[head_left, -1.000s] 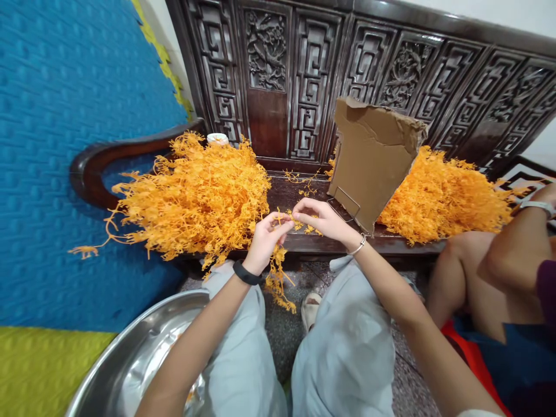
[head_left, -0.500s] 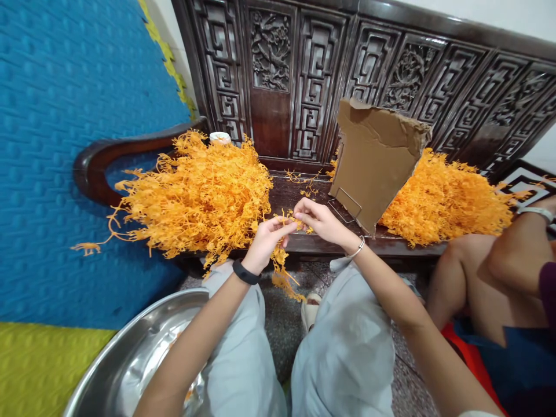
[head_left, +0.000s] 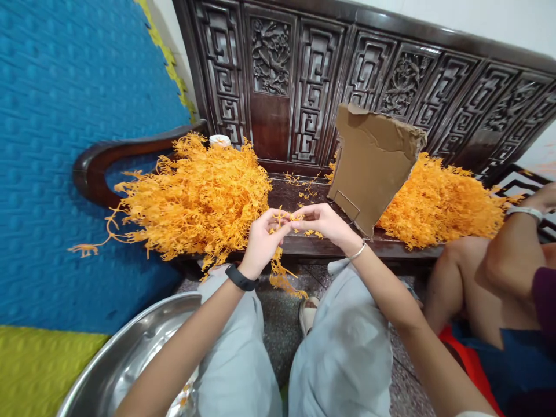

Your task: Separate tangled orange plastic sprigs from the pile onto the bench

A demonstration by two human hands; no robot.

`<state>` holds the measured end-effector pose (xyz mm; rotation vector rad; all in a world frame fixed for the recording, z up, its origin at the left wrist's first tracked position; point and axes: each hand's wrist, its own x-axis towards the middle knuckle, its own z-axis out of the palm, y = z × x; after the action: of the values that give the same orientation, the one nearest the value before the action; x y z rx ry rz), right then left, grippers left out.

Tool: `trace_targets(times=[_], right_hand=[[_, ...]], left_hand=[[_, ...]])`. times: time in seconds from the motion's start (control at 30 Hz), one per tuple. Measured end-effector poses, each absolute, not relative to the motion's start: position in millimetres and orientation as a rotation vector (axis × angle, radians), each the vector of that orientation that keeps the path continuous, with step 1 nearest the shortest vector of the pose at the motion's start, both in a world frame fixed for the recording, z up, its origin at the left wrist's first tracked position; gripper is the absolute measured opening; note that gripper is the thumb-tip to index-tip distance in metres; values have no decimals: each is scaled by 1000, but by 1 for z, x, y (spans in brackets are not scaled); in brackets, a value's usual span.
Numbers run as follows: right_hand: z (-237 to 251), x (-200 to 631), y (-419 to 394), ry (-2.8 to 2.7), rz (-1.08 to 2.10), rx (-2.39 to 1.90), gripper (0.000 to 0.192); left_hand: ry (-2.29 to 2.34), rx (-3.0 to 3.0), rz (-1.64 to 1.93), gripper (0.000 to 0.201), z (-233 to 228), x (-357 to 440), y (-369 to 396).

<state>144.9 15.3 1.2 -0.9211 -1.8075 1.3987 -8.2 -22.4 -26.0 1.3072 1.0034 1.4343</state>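
Observation:
My left hand [head_left: 266, 238] is closed on a strand of orange plastic sprue [head_left: 282, 277] with small moulded pieces, whose lower end hangs below the fingers. Fingertips of my right hand [head_left: 325, 223] pinch the upper part of the same strand, right against the left fingers. Small orange bits poke out between the two hands; their exact shape is too small to make out. A big heap of orange sprues [head_left: 204, 200] lies on the dark wooden bench [head_left: 278, 191], just left of my left hand. Several loose orange pieces [head_left: 313, 233] lie on the seat beyond my right hand.
A cardboard sheet [head_left: 369, 168] stands upright in a wire holder [head_left: 345, 208], with a second orange heap [head_left: 438, 202] behind it. A metal basin [head_left: 130, 336] sits at lower left. To the right is another person's knee [head_left: 456, 272] and arm. Blue matting [head_left: 87, 145] lines the left.
My right hand's fingers have straightened and shifted slightly, meeting the left fingertips on the strand. My left hand has moved a little left. The view has shifted slightly; the neighbour's forearm has moved.

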Motion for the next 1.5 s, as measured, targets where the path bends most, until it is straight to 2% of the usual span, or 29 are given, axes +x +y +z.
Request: trace_targets(times=[0.23,0.33,0.43,0.53,0.67,0.77,1.13,1.3,1.37,1.47,1.5], right_hand=[[-5,147,23,-1703,1077,-911,30],[-3,151,28,-1693,895,-878,26],[-3,159,38,-1695,760,-848,21],[-5,168,51,-1640,872,-803,22],[-8,174,59,-1566,1068,-875,32],[-8,172,57,-1586,1124,-933,33],[-2,158,43,-1579,919,-707,13],[-2,157,42,-1584,1015,-641,8],[-3,157,42,-1562,1088,-648,16],[-3,157,43,-1564,1185,-670,45],[-3,157,43,-1589,1205,-668,49]], left_hand=[[1002,1324,1227,27,-7,-9,4],[1006,1410,1077,20,6,-9,22],[941,1455,894,23,10,-5,39],[825,1462,896,24,5,4,49],[884,1377,1182,19,-6,13,46],[902,1379,1220,19,-12,13,39],[834,1467,1358,21,-6,5,26],[835,1509,1396,13,0,3,18],[820,1519,1404,12,1,1,16],[795,1566,1389,12,2,0,15],[794,1588,1384,12,2,-1,15]])
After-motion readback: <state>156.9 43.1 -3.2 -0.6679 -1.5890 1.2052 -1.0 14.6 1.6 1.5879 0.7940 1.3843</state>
